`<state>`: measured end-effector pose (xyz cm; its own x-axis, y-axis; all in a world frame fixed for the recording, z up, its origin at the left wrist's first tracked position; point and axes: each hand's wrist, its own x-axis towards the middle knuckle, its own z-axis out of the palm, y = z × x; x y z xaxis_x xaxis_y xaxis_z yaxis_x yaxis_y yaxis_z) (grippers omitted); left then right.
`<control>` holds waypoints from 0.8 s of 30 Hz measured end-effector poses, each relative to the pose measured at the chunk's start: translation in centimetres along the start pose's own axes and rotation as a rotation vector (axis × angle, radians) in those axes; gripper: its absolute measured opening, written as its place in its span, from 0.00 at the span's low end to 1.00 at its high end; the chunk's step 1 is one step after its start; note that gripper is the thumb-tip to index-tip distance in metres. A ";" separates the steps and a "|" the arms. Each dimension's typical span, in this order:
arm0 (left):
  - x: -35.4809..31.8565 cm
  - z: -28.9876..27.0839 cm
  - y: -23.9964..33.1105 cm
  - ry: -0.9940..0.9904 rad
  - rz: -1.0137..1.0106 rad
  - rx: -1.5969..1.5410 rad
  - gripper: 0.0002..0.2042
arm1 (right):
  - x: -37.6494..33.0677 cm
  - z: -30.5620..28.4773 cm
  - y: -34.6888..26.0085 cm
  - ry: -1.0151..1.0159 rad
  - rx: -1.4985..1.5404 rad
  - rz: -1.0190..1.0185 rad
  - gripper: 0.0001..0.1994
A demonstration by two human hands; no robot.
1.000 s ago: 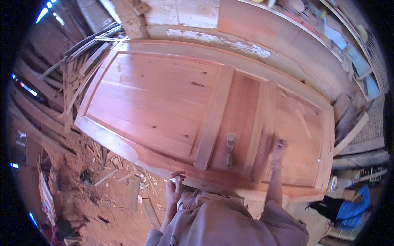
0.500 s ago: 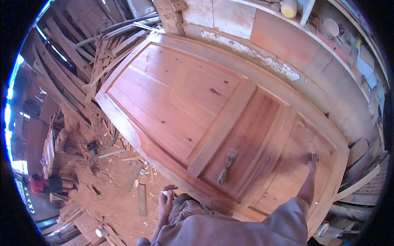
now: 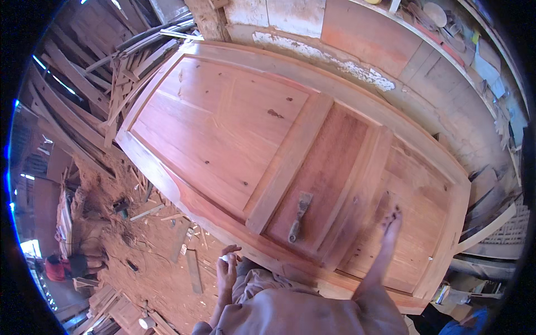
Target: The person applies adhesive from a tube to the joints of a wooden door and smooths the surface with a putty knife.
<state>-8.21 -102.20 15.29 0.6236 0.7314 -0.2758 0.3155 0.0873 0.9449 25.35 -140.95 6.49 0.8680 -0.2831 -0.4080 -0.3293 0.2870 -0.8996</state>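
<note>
Left hand (image 3: 226, 267): my fingers loosely curled by the near edge, pinching a small white bit I cannot identify.
Right hand (image 3: 391, 219): flat, fingers spread, pressing the lower right panel.
Door (image 3: 223, 128): reddish bare wood, panelled, lying flat before me.
Scraper (image 3: 298, 216): lying on the middle panel, left of my right hand.
Offcuts (image 3: 72, 84): stacked at far left.

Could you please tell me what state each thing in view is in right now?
Wooden door: lying flat, unpainted, panelled.
Scraper: lying loose on a door panel, untouched.
Right hand: pressed flat on the door.
Left hand: off the door, holding a small white piece.
</note>
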 end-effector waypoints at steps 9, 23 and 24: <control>3.0 -1.0 1.8 -0.146 -0.034 0.001 0.13 | -16.6 14.7 4.5 -0.320 0.024 0.259 0.19; 17.9 -9.6 -0.6 -0.320 0.196 0.107 0.15 | -18.8 21.8 7.6 -0.382 -0.288 0.159 0.18; 18.8 -10.2 -1.0 -0.267 0.203 0.088 0.15 | -18.2 21.8 7.6 -0.334 -0.210 0.101 0.19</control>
<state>-4.08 -81.69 10.99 0.8412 0.5245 -0.1316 0.2194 -0.1088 0.9695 15.17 -113.66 10.50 0.8891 0.0597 -0.4539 -0.4577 0.0947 -0.8840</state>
